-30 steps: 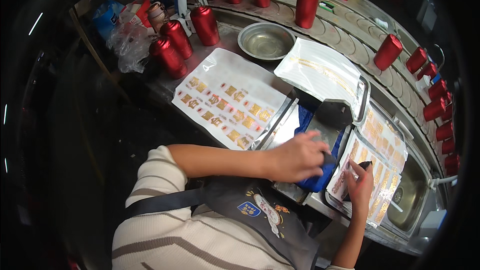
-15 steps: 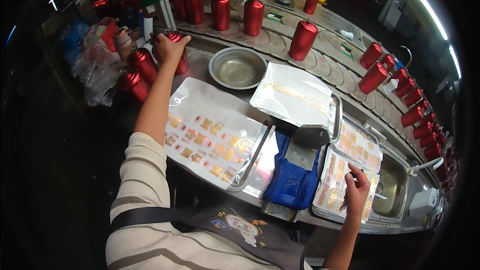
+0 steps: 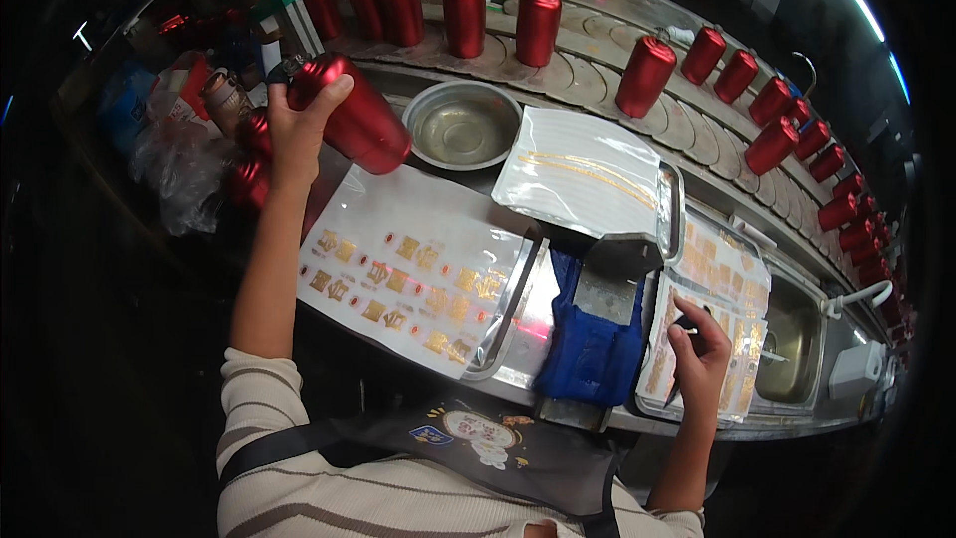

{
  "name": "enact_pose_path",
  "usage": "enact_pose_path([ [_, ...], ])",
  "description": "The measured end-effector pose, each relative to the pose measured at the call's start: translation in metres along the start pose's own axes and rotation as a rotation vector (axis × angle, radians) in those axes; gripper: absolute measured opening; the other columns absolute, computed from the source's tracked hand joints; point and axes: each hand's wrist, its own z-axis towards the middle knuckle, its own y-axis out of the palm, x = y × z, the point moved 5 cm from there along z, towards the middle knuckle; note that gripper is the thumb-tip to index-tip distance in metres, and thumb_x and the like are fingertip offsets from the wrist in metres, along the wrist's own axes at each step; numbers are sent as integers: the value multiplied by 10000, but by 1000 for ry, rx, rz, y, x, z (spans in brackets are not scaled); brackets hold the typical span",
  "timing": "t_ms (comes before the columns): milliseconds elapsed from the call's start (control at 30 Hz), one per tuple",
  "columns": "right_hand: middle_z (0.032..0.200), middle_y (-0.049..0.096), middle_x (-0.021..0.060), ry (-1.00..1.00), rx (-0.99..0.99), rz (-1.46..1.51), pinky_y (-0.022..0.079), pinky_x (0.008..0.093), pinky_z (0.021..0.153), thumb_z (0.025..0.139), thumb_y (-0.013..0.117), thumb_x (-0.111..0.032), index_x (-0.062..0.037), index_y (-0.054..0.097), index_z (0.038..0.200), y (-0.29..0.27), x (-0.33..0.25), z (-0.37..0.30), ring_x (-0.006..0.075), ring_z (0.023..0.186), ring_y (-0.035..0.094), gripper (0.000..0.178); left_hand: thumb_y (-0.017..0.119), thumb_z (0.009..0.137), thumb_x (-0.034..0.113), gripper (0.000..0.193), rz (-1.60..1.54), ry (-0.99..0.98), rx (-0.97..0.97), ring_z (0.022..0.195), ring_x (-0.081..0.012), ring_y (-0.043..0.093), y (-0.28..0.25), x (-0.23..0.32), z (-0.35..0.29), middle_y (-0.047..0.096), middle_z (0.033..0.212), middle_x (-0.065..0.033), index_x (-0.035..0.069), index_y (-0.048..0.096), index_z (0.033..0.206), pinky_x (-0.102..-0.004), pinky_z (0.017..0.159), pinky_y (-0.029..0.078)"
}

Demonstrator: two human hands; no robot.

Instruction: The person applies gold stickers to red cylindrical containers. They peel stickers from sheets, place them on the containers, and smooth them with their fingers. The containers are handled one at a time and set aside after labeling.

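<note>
My left hand (image 3: 297, 130) is closed round a red metallic bottle (image 3: 363, 120). The bottle leans with its narrow neck toward the upper left, its base above the far left edge of a clear sheet of gold decals (image 3: 418, 284). At the right, my right hand (image 3: 702, 349) is pinched on a thin dark pointed tool (image 3: 673, 397), whose exact kind I cannot make out. That hand hovers over smaller gold decal sheets (image 3: 745, 364) on a tray. Between the two decal areas stands a metal block draped with blue cloth (image 3: 590, 349).
A metal bowl (image 3: 463, 125) of liquid sits beyond the large sheet. Beside it lies a white sheet with gold strips (image 3: 583, 174). Red bottles (image 3: 539, 28) stand along a curved plate conveyor (image 3: 583, 80). A sink (image 3: 792, 339) with a tap is far right; plastic bags (image 3: 179, 174) lie left.
My left hand has raised the red bottle and brought it right and nearer, tilting it. The conveyor bottles appear further right. My right hand has shifted slightly, still pinching the tool.
</note>
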Motion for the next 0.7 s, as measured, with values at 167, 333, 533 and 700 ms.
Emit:
enact_pose_path([
  [167, 1085, 562, 84, -291, -303, -196, 421, 266, 580, 681, 888, -238, -144, 347, 1547, 89, -58, 2, 136, 653, 455, 1025, 710, 884, 361, 440, -662, -632, -437, 891, -160, 693, 86, 54, -114, 704, 997, -79, 28, 608, 1153, -305, 833, 571],
  [333, 1486, 446, 144, -352, -367, 346, 506, 313, 967, 603, 967, -219, -93, 119, 1593, 105, -39, -24, 234, 1221, 589, 1310, 656, 939, 377, 405, -937, -985, -596, 920, -162, 695, 171, 51, -206, 712, 1023, -86, 28, 633, 1145, -326, 854, 575],
  [533, 1110, 584, 184, -217, -132, -251, 543, 389, 777, 655, 904, -229, -181, 343, 1552, 31, -32, -64, 312, 917, 655, 1059, 671, 924, 487, 553, -443, -1070, -925, 1134, -164, 589, 202, 53, -252, 599, 1210, -90, 56, 504, 1228, -306, 944, 484],
  [700, 981, 540, 157, -310, -105, -671, 535, 375, 580, 649, 841, -185, -358, 522, 1436, 34, -36, -73, 261, 656, 638, 867, 879, 741, 394, 824, -236, -1036, -942, 1098, -231, 613, 227, 54, -277, 581, 1185, -168, -15, 365, 1238, -365, 935, 521],
])
